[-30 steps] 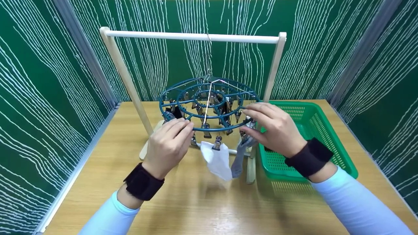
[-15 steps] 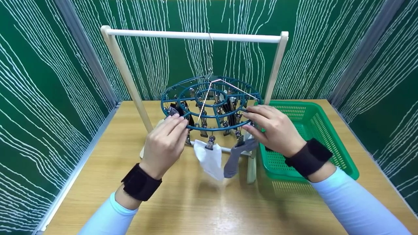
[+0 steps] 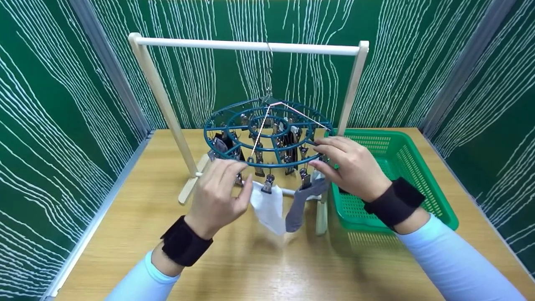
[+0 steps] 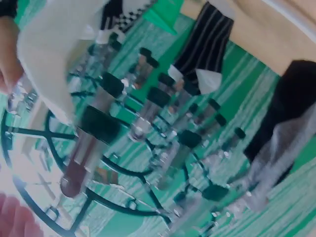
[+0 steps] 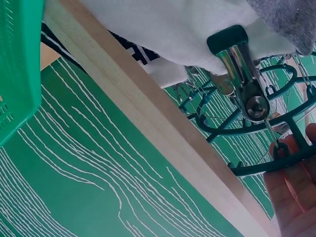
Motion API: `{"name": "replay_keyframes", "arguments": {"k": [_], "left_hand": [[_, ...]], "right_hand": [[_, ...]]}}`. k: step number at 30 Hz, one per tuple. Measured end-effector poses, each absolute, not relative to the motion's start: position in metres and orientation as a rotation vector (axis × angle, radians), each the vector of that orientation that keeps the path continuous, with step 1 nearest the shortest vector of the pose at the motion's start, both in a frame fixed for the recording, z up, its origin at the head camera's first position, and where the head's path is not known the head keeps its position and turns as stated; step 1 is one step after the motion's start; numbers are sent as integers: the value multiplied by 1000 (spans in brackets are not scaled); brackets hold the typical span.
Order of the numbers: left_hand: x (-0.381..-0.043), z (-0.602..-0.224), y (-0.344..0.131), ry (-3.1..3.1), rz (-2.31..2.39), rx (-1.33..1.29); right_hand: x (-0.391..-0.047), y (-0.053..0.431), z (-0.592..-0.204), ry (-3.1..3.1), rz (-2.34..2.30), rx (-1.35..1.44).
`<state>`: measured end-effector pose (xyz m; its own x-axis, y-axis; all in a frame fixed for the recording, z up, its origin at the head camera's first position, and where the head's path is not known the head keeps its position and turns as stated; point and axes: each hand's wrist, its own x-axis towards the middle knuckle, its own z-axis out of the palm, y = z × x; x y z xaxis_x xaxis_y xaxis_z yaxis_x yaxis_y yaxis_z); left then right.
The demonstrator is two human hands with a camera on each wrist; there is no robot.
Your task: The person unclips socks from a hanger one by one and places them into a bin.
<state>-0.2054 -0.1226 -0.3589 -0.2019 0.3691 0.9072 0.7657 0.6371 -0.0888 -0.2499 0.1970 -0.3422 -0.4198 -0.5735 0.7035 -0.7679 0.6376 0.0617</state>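
Note:
A round dark-teal clip hanger (image 3: 267,166) hangs from a rack, with metal clips below its rings. A white sock (image 3: 269,211) and a grey sock (image 3: 299,207) hang at its near side. My left hand (image 3: 219,196) is just in front of the near-left rim, fingers loosely bent, thumb apart, holding nothing. On the right, my right hand (image 3: 351,165) holds the rim between fingers and thumb; its fingers (image 5: 291,192) show behind the rim in the right wrist view. The left wrist view, blurred, shows a black striped sock (image 4: 205,47) and a black sock (image 4: 291,106) clipped farther round.
A wooden rack with a white top bar (image 3: 250,44) stands on the wooden table (image 3: 138,234). To the right sits a green plastic basket (image 3: 434,184), partly behind the right hand. Green walls with white lines enclose the back and sides.
The hanger has turned, carrying the white and grey socks a little to the left. My left hand has let go of the rim and moved slightly down; the right hand stays at the rim.

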Motion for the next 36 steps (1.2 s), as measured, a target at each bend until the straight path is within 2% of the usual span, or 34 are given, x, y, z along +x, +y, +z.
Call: {"name": "replay_keyframes", "arguments": {"k": [5, 18, 26, 36], "left_hand": [[-204, -363, -116, -1918, -623, -1033], [-208, -358, -108, -2495, -883, -963], [-215, -358, -108, -2526, -1064, -1061], [-216, -362, -100, -2479, -1223, -1020]], "right_hand": [[-250, 196, -341, -2128, 349, 1041], [-249, 196, -341, -2136, 352, 1034], [-249, 197, -344, -2134, 358, 1042], [-248, 198, -345, -2118, 366, 1044]]}}
